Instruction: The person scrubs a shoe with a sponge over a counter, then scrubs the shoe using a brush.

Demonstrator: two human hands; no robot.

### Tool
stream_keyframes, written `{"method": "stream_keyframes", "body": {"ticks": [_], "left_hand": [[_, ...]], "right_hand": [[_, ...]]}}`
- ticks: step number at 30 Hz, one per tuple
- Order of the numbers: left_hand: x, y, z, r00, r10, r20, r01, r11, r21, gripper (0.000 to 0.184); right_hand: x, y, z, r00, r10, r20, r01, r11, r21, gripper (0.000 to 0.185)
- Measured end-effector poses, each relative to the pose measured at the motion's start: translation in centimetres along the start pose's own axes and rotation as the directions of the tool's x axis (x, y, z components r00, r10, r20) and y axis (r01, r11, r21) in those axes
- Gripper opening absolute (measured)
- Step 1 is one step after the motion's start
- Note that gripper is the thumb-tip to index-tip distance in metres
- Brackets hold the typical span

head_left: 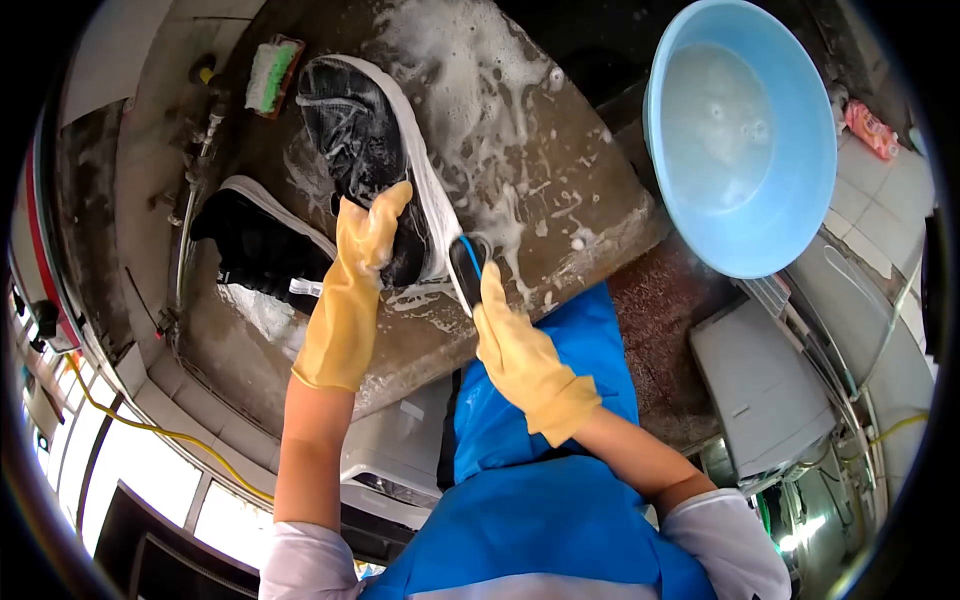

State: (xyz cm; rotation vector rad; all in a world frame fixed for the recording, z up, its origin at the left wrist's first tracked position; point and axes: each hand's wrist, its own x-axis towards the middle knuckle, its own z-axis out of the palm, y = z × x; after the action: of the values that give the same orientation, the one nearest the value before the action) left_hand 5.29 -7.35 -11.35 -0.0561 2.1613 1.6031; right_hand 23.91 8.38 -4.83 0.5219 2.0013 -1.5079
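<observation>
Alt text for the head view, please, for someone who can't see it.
Gloved left hand holds a soapy black shoe while the gloved right hand holds a dark tool at its white sole. A second shoe lies to the left, a brush beyond; a blue basin of cloudy water is right.
</observation>
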Motion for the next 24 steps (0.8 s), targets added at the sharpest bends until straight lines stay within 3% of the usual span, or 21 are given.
{"method": "stream_keyframes", "body": {"ticks": [1,3,5,7,8,9,10,12,15,16,18,20,22,24], "left_hand": [[-0.3,0.6,0.5,0.993,-0.117,-0.027,0.114,0.987,-0.112,0.037],[-0.5,0.5,-0.2,0.995,-0.099,0.029,0.100,0.995,-0.029,0.040],[-0.2,-0.5,-0.5,0.995,-0.075,0.061,0.074,0.997,0.018,0.040],[0.3,-2.7,-1.0,0.997,0.024,0.067,-0.021,0.999,-0.033,0.036],[0.4,-3.0,-1.0,0.996,0.062,0.057,-0.058,0.996,-0.069,0.035],[0.5,-2.5,-0.7,0.994,0.101,0.047,-0.095,0.990,-0.105,0.033],[0.2,-2.1,-0.3,1.000,0.020,0.023,-0.016,0.986,-0.168,0.036],[-0.3,-1.5,-0.1,0.998,-0.060,0.008,0.061,0.972,-0.228,0.039],[-0.2,-1.7,-0.9,0.991,-0.098,0.094,0.115,0.973,-0.199,0.043],[0.0,-2.2,-1.0,0.991,-0.092,0.097,0.110,0.974,-0.199,0.043],[0.1,-3.1,-0.9,0.995,0.089,0.052,-0.078,0.981,-0.175,0.045],[-0.1,-3.5,-1.1,0.992,0.115,0.058,-0.104,0.979,-0.174,0.046],[-0.1,-4.0,-1.8,0.996,-0.042,0.076,0.051,0.991,-0.121,0.046],[-0.8,-1.3,-0.6,0.991,-0.122,0.051,0.129,0.974,-0.184,0.045]], "right_hand": [[1.5,-1.1,-0.7,0.991,-0.094,-0.094,0.092,0.995,-0.026,0.065],[8.4,-4.7,-2.6,0.932,-0.232,-0.279,0.218,0.973,-0.082,0.056],[10.1,-3.8,-1.9,0.853,-0.335,-0.400,0.209,0.922,-0.326,0.052],[5.4,-3.9,-1.0,0.872,-0.323,-0.367,0.183,0.912,-0.367,0.054],[1.9,-1.6,0.3,0.900,-0.295,-0.320,0.211,0.939,-0.273,0.056],[0.4,-1.2,0.4,0.991,-0.102,-0.085,0.096,0.993,-0.073,0.067],[-0.3,-0.7,0.9,0.989,-0.117,-0.085,0.111,0.991,-0.068,0.062],[3.8,-1.2,0.5,0.871,-0.366,-0.327,0.304,0.925,-0.226,0.060],[6.9,-1.1,1.0,0.758,-0.499,-0.420,0.170,0.773,-0.611,0.053],[4.3,-0.4,1.5,0.825,-0.428,-0.369,0.209,0.838,-0.505,0.055],[-0.4,0.0,1.9,0.928,-0.272,-0.254,0.204,0.942,-0.265,0.059],[1.0,0.6,1.7,0.935,-0.248,-0.255,0.214,0.965,-0.153,0.059],[6.2,-2.5,-0.8,0.842,-0.401,-0.360,0.328,0.912,-0.247,0.059],[10.6,-2.3,-1.5,0.760,-0.503,-0.412,0.479,0.861,-0.169,0.057]]}}
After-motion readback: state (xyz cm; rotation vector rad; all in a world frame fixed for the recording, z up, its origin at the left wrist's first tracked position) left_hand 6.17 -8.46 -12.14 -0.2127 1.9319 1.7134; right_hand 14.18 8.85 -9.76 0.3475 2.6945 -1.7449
